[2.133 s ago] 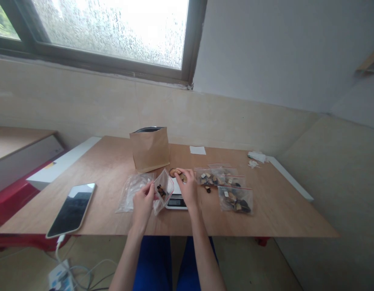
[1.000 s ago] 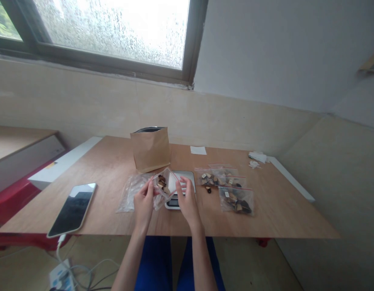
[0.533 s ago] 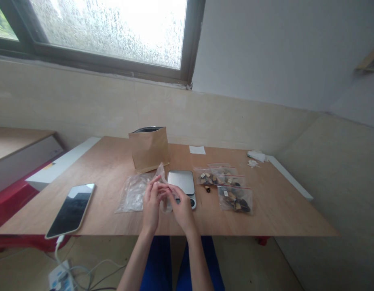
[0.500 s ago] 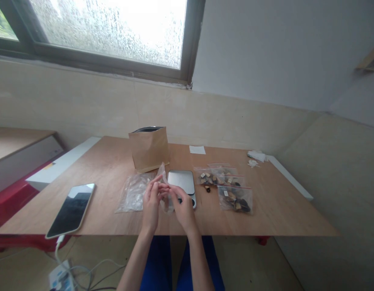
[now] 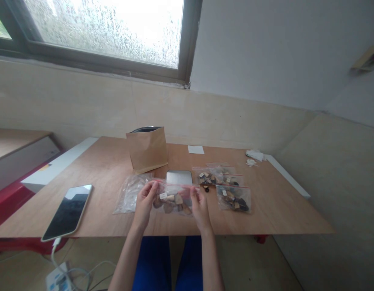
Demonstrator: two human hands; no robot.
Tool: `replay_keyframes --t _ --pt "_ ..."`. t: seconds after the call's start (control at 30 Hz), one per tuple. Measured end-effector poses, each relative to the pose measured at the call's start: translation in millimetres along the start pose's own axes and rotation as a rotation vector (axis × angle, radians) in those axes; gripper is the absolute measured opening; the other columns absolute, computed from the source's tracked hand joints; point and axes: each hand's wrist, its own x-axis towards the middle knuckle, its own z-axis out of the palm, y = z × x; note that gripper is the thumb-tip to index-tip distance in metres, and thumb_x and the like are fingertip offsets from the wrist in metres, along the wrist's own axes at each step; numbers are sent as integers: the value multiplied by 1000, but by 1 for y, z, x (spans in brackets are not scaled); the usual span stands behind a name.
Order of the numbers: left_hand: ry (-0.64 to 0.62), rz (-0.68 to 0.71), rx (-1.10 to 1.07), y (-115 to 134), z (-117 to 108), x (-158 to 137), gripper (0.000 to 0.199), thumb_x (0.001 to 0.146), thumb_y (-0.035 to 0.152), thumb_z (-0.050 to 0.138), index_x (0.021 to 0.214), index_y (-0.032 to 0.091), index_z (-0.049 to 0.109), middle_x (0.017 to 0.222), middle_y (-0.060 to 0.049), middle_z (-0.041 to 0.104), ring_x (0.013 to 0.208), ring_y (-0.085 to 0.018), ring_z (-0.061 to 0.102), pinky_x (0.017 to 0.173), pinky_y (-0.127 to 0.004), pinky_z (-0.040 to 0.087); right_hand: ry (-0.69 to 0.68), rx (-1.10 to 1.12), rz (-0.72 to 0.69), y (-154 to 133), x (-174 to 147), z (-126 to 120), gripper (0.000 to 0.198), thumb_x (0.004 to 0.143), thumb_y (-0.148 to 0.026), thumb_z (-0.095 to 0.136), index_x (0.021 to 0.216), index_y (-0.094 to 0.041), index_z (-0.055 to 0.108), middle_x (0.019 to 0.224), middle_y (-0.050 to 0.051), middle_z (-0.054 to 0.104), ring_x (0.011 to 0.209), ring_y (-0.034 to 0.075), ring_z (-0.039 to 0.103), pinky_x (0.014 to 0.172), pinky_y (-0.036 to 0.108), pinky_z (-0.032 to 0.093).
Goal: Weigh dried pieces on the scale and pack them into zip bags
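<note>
A clear zip bag (image 5: 174, 199) with a red seal strip is stretched between my two hands, holding several brownish pieces and a small white label. My left hand (image 5: 145, 204) pinches its upper left corner, and my right hand (image 5: 200, 206) pinches the upper right one. Behind the bag, partly covered by it, lies a small scale (image 5: 178, 177) with a silver plate. Right of my right hand are several filled zip bags (image 5: 233, 199) and one loose dark-ended piece (image 5: 206, 188). Clear plastic bags (image 5: 128, 195) lie flat beside my left hand.
An open brown paper pouch (image 5: 146, 150) stands behind the scale. A phone (image 5: 68, 211) on a charging cable lies at the left front edge. A white paper (image 5: 195, 149) lies near the wall, and crumpled white material (image 5: 255, 155) is at the back right.
My hands were close together at the plastic before the scale. Now they are apart, with the filled zip bag spread flat between them. The view has shifted slightly.
</note>
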Motion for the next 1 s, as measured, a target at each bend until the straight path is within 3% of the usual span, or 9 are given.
replay_keyframes --t 0.1,0.33,0.47,0.57,0.77,1.0 --pt "26 -1 -32 2 1 -3 35 71 49 63 80 16 66 69 -1 63 62 -12 56 57 -21 43 16 -38 -5 4 1 -6 47 88 -54 39 95 -17 67 83 7 70 75 20 65 74 33 52" --pt "81 -20 -37 -1 2 -6 35 66 49 68 78 15 67 70 -5 66 67 -17 61 61 -26 47 33 -42 -38 5 3 -18 41 84 -54 46 89 -18 66 79 8 71 71 22 66 73 36 53" --pt "107 3 3 -4 -1 -4 30 67 45 69 76 16 68 66 -3 65 61 -14 57 56 -22 43 162 -38 -13 1 3 -20 35 78 -51 58 81 -17 63 76 7 71 67 21 66 69 34 52" --pt "59 27 59 -2 -3 -5 30 69 45 67 78 16 69 65 -1 63 58 -12 53 54 -21 41 292 -43 9 0 3 -21 35 73 -51 63 79 -16 62 74 7 71 66 20 66 68 32 51" --pt "29 64 142 4 -1 -9 36 73 48 62 88 17 70 73 -4 67 67 -16 58 63 -25 45 320 -78 -12 2 0 -19 44 84 -55 45 87 -16 63 78 9 71 70 21 66 68 32 51" --pt "64 167 294 2 -3 -10 29 75 49 59 78 21 66 71 -4 68 71 -20 62 68 -28 47 349 -170 -78 5 0 -18 40 85 -54 43 81 -18 59 77 8 68 70 20 64 69 31 51"
